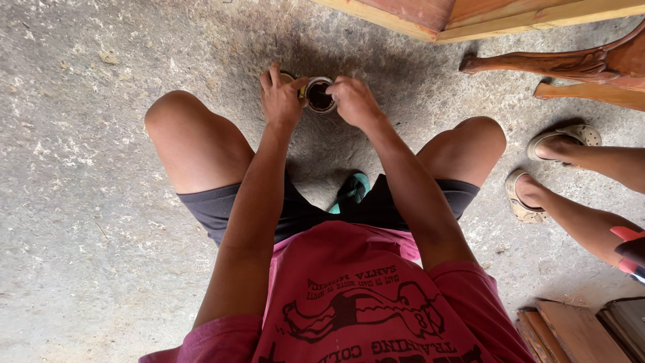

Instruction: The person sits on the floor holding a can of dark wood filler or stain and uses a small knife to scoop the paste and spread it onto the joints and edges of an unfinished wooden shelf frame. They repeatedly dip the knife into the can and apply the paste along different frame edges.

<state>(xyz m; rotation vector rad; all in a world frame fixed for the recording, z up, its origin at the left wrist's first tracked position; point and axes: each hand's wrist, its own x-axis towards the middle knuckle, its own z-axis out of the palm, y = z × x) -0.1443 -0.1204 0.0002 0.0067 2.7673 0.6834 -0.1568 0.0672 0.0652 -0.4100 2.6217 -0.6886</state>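
I squat over a rough concrete floor with both arms stretched forward between my knees. A small round can (320, 96) with a pale rim and dark liquid inside stands on the floor. My right hand (354, 101) grips its right side. My left hand (280, 99) is at the can's left edge, fingers curled around something small and yellowish that I cannot make out.
Another person's legs in tan sandals (524, 198) stand at the right. A carved wooden furniture leg (551, 64) and a wooden frame (470, 17) lie at the top right. Wooden boards (571, 329) sit at the bottom right. A teal sandal (354, 188) shows between my knees.
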